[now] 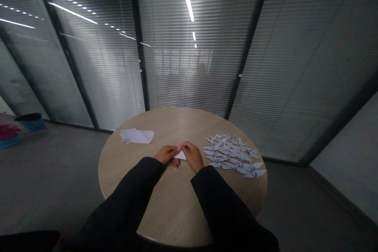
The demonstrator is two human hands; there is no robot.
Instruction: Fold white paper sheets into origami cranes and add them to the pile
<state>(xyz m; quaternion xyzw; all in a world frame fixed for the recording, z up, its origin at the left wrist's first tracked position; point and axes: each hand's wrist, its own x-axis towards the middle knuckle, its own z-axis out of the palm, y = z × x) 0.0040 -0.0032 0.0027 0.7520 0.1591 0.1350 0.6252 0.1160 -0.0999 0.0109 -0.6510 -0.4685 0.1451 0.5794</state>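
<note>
Over the middle of the round table, a small folded piece of white paper [180, 155] is pinched between both hands. My left hand [167, 154] grips its left side, with some fingers curled beneath. At the top and right edge, my right hand [191, 155] holds it with thumb and fingers pressed together. The fingers cover part of the paper, so its full shape is hidden. Just right of my right hand lie many folded white paper cranes [232, 153], set close together in rows. Beyond my left hand rests a fanned stack of white paper sheets [141, 136].
The round wooden table [174, 204] stands close to a glass partition with blinds [189, 78]. On the floor at far left are a blue bin with a dark rim [32, 123] and a second blue container [8, 141] with something red in it.
</note>
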